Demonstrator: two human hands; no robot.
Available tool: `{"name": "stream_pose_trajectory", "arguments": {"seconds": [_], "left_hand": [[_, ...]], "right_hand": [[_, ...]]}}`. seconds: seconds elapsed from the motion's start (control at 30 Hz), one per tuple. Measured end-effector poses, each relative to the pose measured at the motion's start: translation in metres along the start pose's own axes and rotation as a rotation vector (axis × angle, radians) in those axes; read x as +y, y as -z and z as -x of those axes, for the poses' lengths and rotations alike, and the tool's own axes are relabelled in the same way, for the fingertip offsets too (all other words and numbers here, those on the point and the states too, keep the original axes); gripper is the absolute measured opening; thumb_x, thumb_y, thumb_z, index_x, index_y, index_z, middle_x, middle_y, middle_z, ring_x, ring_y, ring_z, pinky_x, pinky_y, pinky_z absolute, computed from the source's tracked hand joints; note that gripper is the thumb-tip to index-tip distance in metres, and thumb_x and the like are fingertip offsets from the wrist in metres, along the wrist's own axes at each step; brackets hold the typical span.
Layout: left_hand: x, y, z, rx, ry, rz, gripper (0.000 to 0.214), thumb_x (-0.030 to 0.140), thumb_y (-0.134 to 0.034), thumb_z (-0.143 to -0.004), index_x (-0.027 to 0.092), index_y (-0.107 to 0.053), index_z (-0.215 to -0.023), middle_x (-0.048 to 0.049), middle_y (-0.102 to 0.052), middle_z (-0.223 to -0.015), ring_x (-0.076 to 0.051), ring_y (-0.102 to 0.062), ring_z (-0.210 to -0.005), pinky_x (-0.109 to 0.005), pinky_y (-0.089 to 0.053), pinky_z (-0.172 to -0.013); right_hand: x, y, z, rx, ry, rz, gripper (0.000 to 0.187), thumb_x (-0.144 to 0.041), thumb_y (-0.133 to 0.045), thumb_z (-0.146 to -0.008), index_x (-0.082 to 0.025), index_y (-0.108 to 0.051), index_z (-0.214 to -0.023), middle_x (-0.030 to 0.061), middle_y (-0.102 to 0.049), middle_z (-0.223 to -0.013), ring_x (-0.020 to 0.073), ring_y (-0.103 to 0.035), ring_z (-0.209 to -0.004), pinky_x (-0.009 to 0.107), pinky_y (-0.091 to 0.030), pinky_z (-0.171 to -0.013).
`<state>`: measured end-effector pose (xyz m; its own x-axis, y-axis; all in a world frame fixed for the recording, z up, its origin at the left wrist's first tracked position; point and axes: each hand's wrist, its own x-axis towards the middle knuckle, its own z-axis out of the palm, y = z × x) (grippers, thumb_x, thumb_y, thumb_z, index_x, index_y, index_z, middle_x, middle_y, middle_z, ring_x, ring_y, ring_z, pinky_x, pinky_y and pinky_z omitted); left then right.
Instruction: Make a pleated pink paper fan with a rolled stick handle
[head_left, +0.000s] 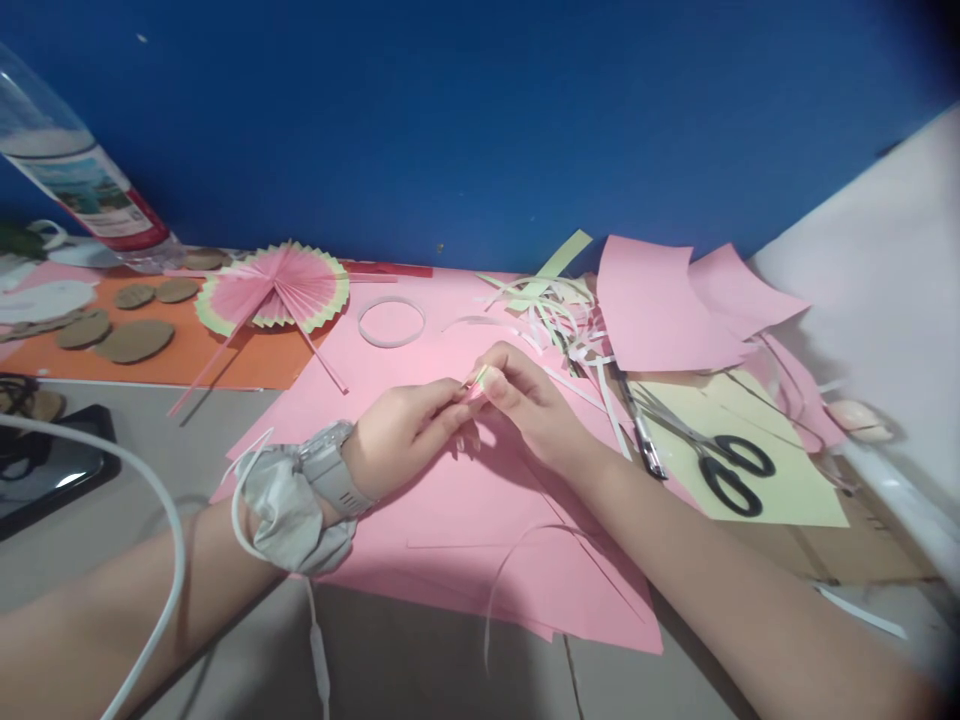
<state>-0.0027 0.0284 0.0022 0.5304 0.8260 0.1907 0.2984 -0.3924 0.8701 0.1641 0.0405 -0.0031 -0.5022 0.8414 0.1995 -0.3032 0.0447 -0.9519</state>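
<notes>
Both of my hands meet over a large pink paper sheet (450,520) at the middle of the table. My left hand (401,435) and my right hand (529,400) pinch the same small folded paper piece (477,381), pink with a pale yellow-green edge, between their fingertips. A grey watch and a grey scrunchie sit on my left wrist. A pleated pink paper fan (274,288) with a yellow-green rim and two pink stick handles lies further back to the left.
Black-handled scissors (712,455) lie on a pale yellow sheet (795,490) at the right, next to a craft knife (641,430). Paper strips (555,305), curled pink sheets (667,300), a white ring (391,321), cardboard discs (135,340) on orange paper, a plastic bottle (75,180) and a phone (45,470) surround the work area.
</notes>
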Motion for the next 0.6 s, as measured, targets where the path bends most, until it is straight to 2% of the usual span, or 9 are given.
{"name": "stream_pose_trajectory", "arguments": {"seconds": [0.2,0.4,0.5,0.6], "left_hand": [[0.002,-0.002,0.000,-0.002,0.041,-0.016,0.030,0.036,-0.039,-0.096,0.017,-0.054,-0.079,0.0007,-0.068,-0.069,-0.010,-0.062,-0.063,-0.021,-0.046,-0.064],[0.000,-0.001,0.000,-0.031,0.084,-0.101,0.037,0.038,-0.033,-0.098,0.018,-0.055,-0.076,0.0025,-0.064,-0.064,-0.009,-0.058,-0.059,-0.022,-0.043,-0.064],[-0.002,-0.001,-0.001,-0.020,0.079,-0.075,0.037,0.035,-0.030,-0.099,0.018,-0.054,-0.077,0.0027,-0.064,-0.063,-0.008,-0.059,-0.058,-0.022,-0.044,-0.065],[-0.003,-0.001,-0.001,-0.021,0.070,-0.074,0.035,0.034,-0.030,-0.099,0.018,-0.052,-0.078,0.0027,-0.065,-0.062,-0.009,-0.059,-0.058,-0.021,-0.044,-0.064]], "right_hand": [[0.000,0.000,0.000,-0.022,-0.027,-0.062,0.019,-0.035,-0.049,-0.093,-0.021,-0.046,-0.080,-0.0061,-0.053,-0.066,0.0083,-0.054,-0.052,0.023,-0.046,-0.052],[0.001,0.009,-0.005,0.172,-0.008,0.021,0.024,-0.041,-0.054,-0.090,-0.020,-0.054,-0.079,-0.0052,-0.049,-0.066,0.0071,-0.045,-0.057,0.021,-0.041,-0.055],[0.004,0.010,-0.006,0.144,-0.024,0.053,0.025,-0.045,-0.061,-0.084,-0.020,-0.055,-0.083,-0.0043,-0.050,-0.068,0.0094,-0.049,-0.062,0.024,-0.043,-0.060],[0.005,0.009,-0.005,0.095,-0.059,0.088,0.027,-0.041,-0.067,-0.080,-0.020,-0.051,-0.077,-0.0040,-0.050,-0.066,0.0113,-0.051,-0.064,0.027,-0.045,-0.065]]}}
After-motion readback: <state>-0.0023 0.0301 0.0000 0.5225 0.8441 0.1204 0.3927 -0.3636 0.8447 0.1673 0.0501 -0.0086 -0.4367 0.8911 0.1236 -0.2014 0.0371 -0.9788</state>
